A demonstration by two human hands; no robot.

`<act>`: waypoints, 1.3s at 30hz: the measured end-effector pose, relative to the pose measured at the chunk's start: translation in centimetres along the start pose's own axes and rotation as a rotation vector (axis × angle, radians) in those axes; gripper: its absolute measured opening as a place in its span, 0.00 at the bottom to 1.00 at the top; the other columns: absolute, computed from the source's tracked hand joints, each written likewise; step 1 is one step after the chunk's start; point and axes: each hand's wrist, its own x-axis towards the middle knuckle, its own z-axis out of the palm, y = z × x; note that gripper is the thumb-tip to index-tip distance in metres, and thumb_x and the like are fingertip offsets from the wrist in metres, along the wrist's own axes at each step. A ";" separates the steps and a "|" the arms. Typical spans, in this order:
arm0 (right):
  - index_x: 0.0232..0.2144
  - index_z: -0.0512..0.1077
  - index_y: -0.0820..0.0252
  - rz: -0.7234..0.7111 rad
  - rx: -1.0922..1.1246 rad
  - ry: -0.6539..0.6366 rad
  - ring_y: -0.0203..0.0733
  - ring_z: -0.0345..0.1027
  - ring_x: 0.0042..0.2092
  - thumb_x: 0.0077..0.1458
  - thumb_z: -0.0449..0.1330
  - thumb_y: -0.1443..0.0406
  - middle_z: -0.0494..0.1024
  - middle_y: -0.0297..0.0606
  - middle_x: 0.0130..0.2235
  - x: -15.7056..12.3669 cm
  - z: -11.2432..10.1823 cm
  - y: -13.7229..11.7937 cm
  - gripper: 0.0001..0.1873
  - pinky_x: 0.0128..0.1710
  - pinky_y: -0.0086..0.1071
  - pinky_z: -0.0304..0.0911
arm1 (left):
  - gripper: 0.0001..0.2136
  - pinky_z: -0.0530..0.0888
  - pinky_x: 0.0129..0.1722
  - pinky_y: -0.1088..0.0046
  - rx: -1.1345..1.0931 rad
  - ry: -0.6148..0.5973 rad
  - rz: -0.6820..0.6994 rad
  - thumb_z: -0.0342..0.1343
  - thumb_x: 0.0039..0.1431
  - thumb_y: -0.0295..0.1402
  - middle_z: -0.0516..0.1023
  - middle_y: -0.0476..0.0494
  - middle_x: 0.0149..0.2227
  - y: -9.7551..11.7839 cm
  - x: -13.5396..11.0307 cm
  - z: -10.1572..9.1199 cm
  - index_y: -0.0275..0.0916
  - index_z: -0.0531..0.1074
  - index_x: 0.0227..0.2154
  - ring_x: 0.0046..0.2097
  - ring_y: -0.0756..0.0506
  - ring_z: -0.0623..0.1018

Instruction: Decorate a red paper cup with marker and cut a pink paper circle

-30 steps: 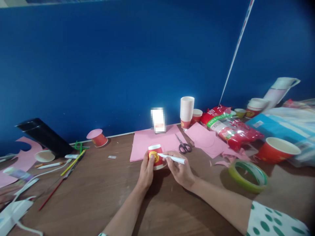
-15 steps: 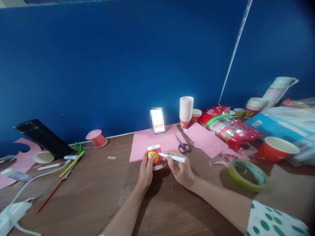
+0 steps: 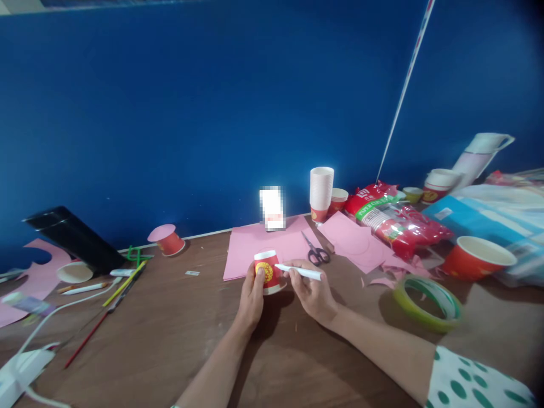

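Note:
A red paper cup [image 3: 274,274] with a yellow emblem is upside down, its wide rim lowest, and my left hand [image 3: 252,294] grips its left side. My right hand [image 3: 313,292] is closed round a white pen [image 3: 302,272], whose tip points left at the cup's right side; whether it touches cannot be made out. Behind the cup lies pink paper [image 3: 244,249]. Scissors [image 3: 315,253] with dark handles rest on the paper's right edge, blades pointing away from me.
Right: stacked cups [image 3: 322,190], a red bag of paper cups [image 3: 395,218], a tape roll [image 3: 402,300] and a red cup [image 3: 471,263]. Left: a pink-topped cup [image 3: 170,241], a black bottle [image 3: 76,238], pens and a power strip [image 3: 25,371]. A blurred bright object [image 3: 272,208] stands by the wall.
Hardly anything differs. The pen has shifted very slightly to the right, while the cup and my left hand keep nearly the same place.

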 end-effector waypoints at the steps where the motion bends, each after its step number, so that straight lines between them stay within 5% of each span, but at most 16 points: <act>1: 0.38 0.73 0.61 0.009 0.012 0.007 0.40 0.72 0.34 0.60 0.52 0.66 0.76 0.42 0.33 0.0 0.0 -0.1 0.10 0.36 0.32 0.70 | 0.24 0.66 0.53 0.65 -0.001 0.003 0.002 0.48 0.59 0.47 0.74 0.39 0.51 0.0 0.0 0.0 0.36 0.65 0.52 0.52 0.42 0.72; 29: 0.41 0.72 0.60 -0.004 0.013 -0.028 0.41 0.72 0.37 0.61 0.52 0.67 0.76 0.42 0.35 -0.2 0.1 0.1 0.10 0.41 0.34 0.69 | 0.24 0.66 0.54 0.67 0.006 -0.038 0.011 0.48 0.59 0.47 0.73 0.41 0.50 0.2 -0.1 0.0 0.37 0.64 0.53 0.51 0.43 0.72; 39: 0.39 0.71 0.60 0.034 0.003 -0.047 0.40 0.71 0.33 0.61 0.51 0.65 0.76 0.40 0.32 -0.3 0.2 0.0 0.10 0.35 0.32 0.69 | 0.25 0.67 0.52 0.67 0.011 -0.030 0.011 0.47 0.59 0.47 0.73 0.40 0.50 0.1 -0.1 0.0 0.37 0.64 0.53 0.51 0.43 0.72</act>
